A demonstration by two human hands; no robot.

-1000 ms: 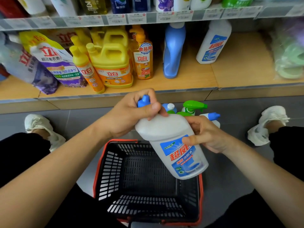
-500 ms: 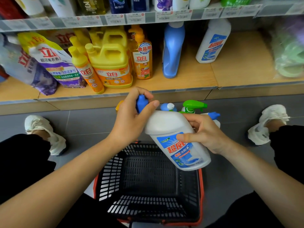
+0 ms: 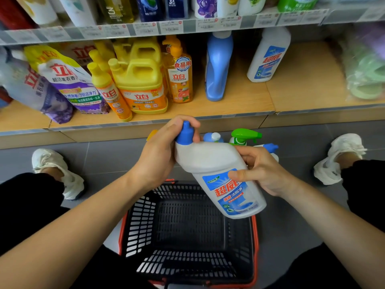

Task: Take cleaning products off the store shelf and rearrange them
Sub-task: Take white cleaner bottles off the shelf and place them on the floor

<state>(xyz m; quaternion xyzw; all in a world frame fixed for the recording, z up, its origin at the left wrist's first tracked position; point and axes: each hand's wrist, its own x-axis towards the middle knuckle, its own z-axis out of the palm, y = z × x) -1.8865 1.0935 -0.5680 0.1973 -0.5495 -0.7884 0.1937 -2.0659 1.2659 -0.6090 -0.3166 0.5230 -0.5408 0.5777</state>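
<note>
Left hand: grip tight around the blue cap.
Right hand: grip tight on the white bottle.
Bottle: tilted, above the basket.

White blue-capped cleaner bottle, blue label, tilted above the basket.

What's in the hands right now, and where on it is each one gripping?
One white toilet-cleaner bottle, tilted above the basket. The left hand grips its blue-capped neck; the right hand holds the body, thumb on the label.
</note>
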